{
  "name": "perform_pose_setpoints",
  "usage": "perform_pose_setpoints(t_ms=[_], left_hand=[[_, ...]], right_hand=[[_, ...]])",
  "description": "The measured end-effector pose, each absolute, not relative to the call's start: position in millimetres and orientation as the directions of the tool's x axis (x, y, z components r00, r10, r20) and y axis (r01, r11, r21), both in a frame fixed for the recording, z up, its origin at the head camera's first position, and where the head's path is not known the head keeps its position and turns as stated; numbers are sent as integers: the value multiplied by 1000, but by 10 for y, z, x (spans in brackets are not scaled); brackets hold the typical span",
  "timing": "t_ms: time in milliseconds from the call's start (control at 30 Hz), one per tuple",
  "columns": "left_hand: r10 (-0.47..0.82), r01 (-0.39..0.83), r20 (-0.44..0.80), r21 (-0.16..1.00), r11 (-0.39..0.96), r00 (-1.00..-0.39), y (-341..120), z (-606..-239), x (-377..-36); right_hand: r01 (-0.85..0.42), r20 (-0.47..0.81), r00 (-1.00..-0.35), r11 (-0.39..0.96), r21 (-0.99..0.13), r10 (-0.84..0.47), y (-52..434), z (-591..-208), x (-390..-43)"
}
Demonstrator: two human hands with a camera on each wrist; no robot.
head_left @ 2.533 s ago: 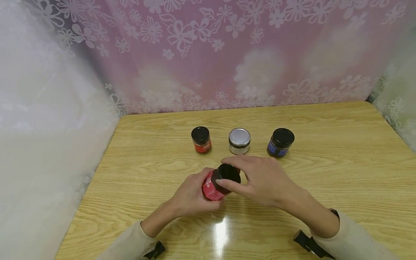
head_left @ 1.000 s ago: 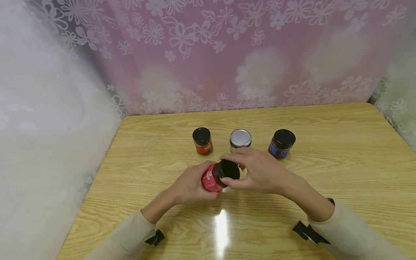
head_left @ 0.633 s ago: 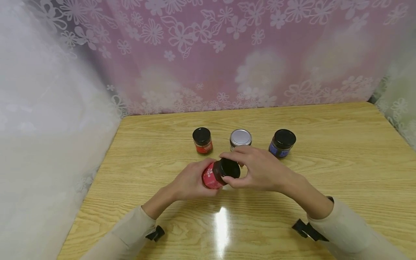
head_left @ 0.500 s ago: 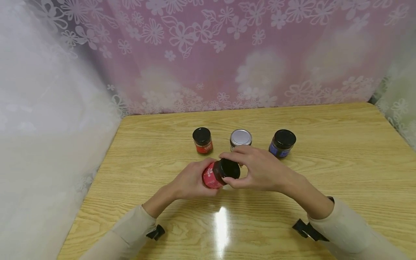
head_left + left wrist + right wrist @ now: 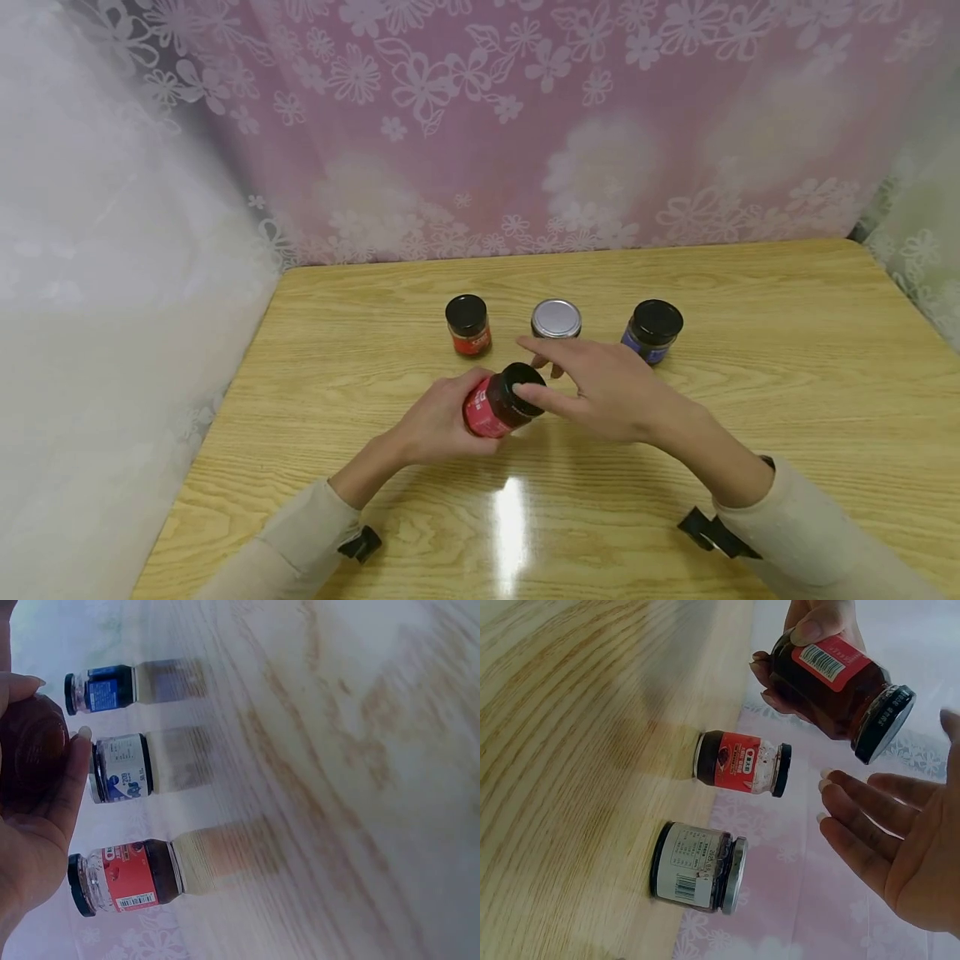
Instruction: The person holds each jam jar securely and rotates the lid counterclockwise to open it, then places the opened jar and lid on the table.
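Right hand point(image 5: 611, 392) has come off the black lid point(image 5: 885, 724) since the earlier frames; fingers spread loosely, gripping nothing, just beside it. Left hand point(image 5: 438, 421) has its fingers curled round the pink-red-label jar point(image 5: 486, 412), held tilted above the tabletop point(image 5: 337, 350), lid on and pointing toward the right hand. Behind, upright in a row: red-label jar point(image 5: 470, 327), silver-lidded jar point(image 5: 556, 318), blue-label jar point(image 5: 654, 332), left to right
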State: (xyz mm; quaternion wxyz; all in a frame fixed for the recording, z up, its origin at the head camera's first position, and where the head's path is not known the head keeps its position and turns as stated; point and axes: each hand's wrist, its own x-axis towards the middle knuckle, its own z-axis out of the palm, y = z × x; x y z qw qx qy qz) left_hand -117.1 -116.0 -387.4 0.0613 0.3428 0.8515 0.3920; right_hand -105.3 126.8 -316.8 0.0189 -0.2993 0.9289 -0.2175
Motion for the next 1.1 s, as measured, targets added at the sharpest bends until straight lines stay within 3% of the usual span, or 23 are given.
perform_pose_setpoints(t_ms=[133,433,1100], left_hand=[[624,535,162,699,474,-765,-1154,-3860,-1176],[621,532,155,694,485,-768,-1136,-3848,-1175],[621,513,133,707,487,-773,-1113,-3869,-1132]], right_hand=[[-544,151,-829,711,-447,-539,1279,-3152,-1067],[-523,97,-840,748,-410,-534,1218,-3140,-1050],[-594,129,-777,650,-474,-616,1216,-3156,-1082]])
